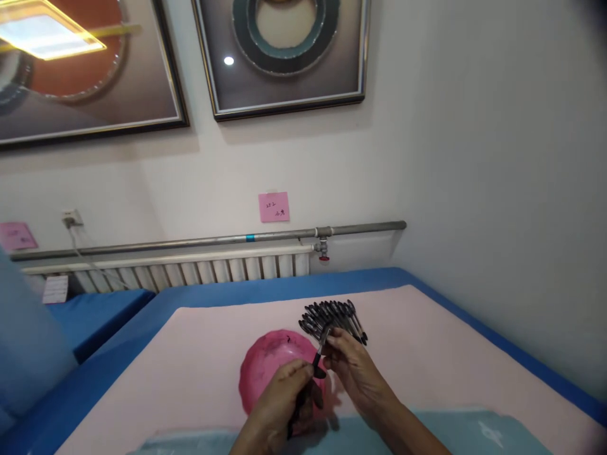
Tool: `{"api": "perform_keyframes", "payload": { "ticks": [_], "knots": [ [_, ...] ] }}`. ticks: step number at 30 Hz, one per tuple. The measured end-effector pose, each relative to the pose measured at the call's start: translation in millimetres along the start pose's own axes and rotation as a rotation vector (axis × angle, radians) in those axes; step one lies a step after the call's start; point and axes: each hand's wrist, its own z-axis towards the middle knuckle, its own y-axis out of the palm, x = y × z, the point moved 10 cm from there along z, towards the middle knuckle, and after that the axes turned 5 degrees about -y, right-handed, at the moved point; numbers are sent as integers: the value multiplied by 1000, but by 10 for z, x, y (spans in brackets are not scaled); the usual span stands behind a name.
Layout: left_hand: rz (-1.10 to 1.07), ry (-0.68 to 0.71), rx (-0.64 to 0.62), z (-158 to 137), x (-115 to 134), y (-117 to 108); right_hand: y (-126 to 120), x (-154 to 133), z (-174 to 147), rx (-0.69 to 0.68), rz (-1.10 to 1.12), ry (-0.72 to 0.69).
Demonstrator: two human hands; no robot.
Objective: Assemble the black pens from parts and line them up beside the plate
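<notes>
In front of me, my left hand (282,401) and my right hand (353,366) both grip one pen (317,360) with dark ends and a lighter middle. Fingers of the left close on its lower part, while the right pinches near its upper end. More dark pieces show under my left fingers, too shadowed to name. Just beyond the right hand lies a row of similar black-ended pens (353,319) on the pink sheet. A pink scalloped bowl (251,363) sits behind and partly under my left hand, with a small black bit inside it.
A pink sheet (190,366) covers the blue bed-like table (265,289). Light-blue cloth (455,426) lies along the near edge. Behind are a radiator (227,268) and a pipe (279,236). At left stands a blurred blue shape (28,354).
</notes>
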Motion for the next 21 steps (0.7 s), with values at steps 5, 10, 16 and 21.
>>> {"api": "perform_keyframes", "payload": {
  "ticks": [5, 10, 16, 21],
  "knots": [
    [55, -8, 12, 45, -6, 91, -114, -68, 38, 16, 8, -34],
    [75, -5, 11, 44, -20, 98, -31, -72, -24, -56, -75, -27],
    [3, -120, 167, 72, -116, 30, 61, -143, -94, -128, -195, -46],
    [15, -186, 186, 150, -134, 137, 72, -171, -117, -162, -279, -54]
  ]
}}
